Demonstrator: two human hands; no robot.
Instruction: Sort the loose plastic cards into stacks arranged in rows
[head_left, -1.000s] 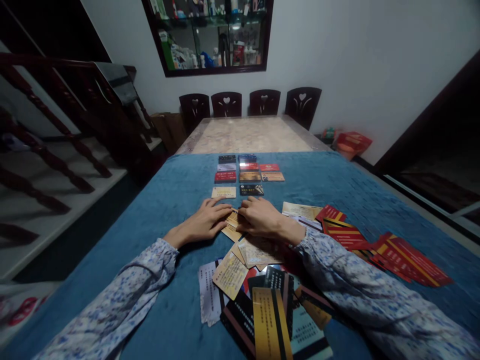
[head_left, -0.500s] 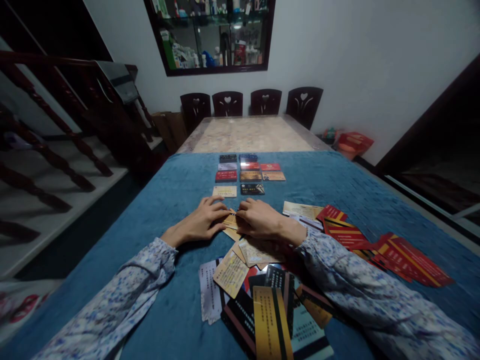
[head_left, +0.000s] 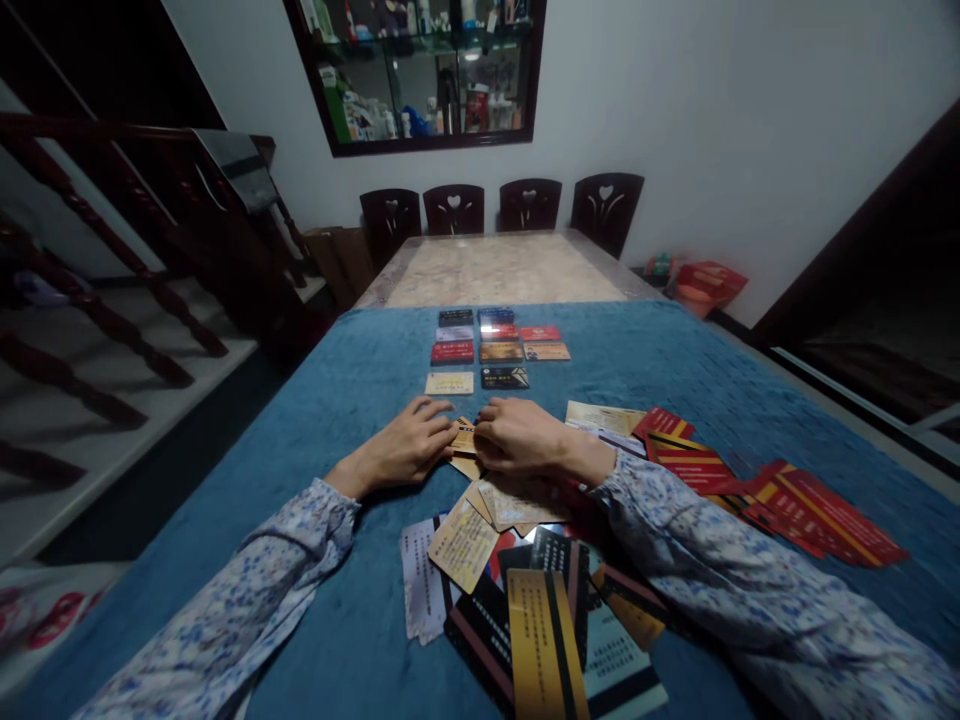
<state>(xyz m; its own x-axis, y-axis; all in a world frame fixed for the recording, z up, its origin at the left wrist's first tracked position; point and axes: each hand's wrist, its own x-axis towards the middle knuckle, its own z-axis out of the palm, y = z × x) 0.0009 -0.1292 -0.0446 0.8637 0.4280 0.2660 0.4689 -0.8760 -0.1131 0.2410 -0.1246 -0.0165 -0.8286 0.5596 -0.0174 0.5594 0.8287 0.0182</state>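
Between my two hands lie a few yellow-gold cards point(head_left: 466, 440), overlapping on the blue cloth. My left hand point(head_left: 415, 440) has its fingers bent round the left edge of these cards. From the other side my right hand point(head_left: 519, 436) closes its curled fingers on their right edge, and its fingertips are partly hidden. Just beyond my hands sit a cream card point(head_left: 449, 383) and a black VIP card point(head_left: 505, 378). Nearer to me a cream card with printed lines point(head_left: 463, 545) rests on a loose heap with a gold card point(head_left: 547, 640) on top.
Farther up the blue cloth point(head_left: 337, 370), small card piles point(head_left: 452, 352) stand in rows. Red cards point(head_left: 825, 510) are spread out at the right. Past the cloth is bare tabletop point(head_left: 487, 268), with dark chairs point(head_left: 454, 208) behind. A stair railing point(head_left: 112, 240) runs along the left.
My left hand's fingers have drawn in a little around the gold cards. The right hand stays almost where it was, and the view has shifted very slightly.
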